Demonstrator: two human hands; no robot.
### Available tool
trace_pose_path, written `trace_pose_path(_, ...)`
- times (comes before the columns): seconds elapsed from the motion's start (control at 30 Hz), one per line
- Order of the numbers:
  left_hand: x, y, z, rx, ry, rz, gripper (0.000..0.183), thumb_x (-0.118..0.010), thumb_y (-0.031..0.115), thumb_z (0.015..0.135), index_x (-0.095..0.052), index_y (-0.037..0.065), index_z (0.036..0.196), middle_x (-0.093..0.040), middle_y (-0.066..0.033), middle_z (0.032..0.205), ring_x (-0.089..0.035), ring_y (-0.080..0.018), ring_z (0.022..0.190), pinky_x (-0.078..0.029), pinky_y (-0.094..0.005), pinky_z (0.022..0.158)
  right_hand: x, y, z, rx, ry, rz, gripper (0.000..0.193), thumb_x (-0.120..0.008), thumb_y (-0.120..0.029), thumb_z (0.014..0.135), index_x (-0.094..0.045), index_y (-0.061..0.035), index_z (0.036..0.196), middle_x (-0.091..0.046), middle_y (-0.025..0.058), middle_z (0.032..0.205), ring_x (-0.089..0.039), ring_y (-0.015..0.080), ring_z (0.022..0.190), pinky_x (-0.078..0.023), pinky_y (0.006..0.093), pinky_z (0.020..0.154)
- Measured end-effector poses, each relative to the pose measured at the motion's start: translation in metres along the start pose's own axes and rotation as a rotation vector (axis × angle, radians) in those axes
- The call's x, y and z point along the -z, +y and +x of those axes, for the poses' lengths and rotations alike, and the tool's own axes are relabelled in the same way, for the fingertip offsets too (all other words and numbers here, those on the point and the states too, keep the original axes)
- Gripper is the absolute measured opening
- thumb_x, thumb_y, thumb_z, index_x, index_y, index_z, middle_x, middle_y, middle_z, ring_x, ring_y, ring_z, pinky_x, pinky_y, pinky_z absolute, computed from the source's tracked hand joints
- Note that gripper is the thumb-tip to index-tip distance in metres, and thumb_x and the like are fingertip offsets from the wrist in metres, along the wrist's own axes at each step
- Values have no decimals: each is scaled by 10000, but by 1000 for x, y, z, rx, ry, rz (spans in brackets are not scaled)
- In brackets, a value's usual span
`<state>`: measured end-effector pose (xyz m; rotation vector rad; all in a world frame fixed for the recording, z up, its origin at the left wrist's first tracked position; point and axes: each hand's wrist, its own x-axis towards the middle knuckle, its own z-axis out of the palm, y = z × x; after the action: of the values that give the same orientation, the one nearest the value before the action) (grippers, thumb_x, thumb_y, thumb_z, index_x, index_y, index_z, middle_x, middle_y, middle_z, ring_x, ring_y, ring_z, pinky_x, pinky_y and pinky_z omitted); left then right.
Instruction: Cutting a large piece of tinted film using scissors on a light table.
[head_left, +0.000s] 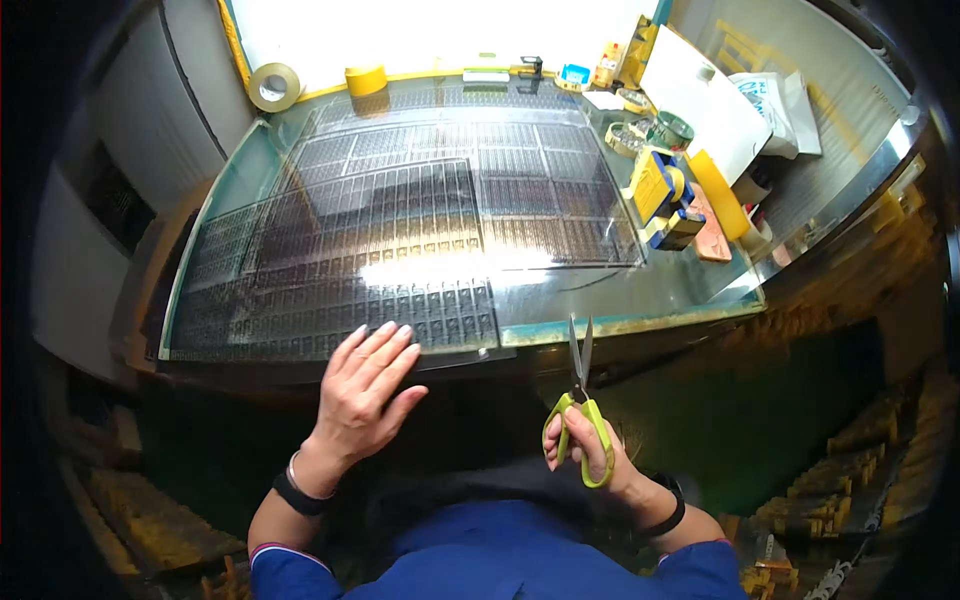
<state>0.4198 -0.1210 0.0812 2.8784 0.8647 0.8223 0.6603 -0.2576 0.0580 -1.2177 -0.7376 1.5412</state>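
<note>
My left hand (368,395) lies palm down with fingers stretched, its fingertips on the near edge of a dark printed film sheet (440,300). That sheet overlaps another dark gridded sheet (550,205) on the glass tabletop (600,295). In my right hand (590,445) is a pair of scissors (580,385) with lime-green handles, held upright in front of the table's near edge. Its pointed blades stand slightly apart, with nothing between them.
A blue and yellow tape dispenser (658,195) stands at the right, beside a pink block (712,225) and a yellow strip (718,190). Several tape rolls line the edges, including a wide tan roll (274,88) and a yellow roll (366,80). A white bag (765,110) lies far right.
</note>
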Motion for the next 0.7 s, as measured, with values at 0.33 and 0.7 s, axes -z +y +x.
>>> trace_pose_path(0.33, -45, 43, -11, 743, -343, -1416, 239, -524, 194, 859, -602, -31, 882, -618, -113, 736, -588, -138, 574, -471, -220, 494, -21, 34, 5, 71, -69, -183, 321, -437, -326, 904, -449, -10, 956, -506, 65, 816, -501, 113, 734, -443, 253, 650)
trace_pose_path(0.7, -86, 66, 37, 1061, -10, -1763, 194, -624, 236, 798, -623, 46, 837, -597, -19, 707, -503, -63, 588, -405, -189, 511, -39, 60, 27, 222, 32, -16, 368, -357, -380, 918, -418, -23, 983, -474, 69, 874, -480, 144, 798, -421, 284, 719)
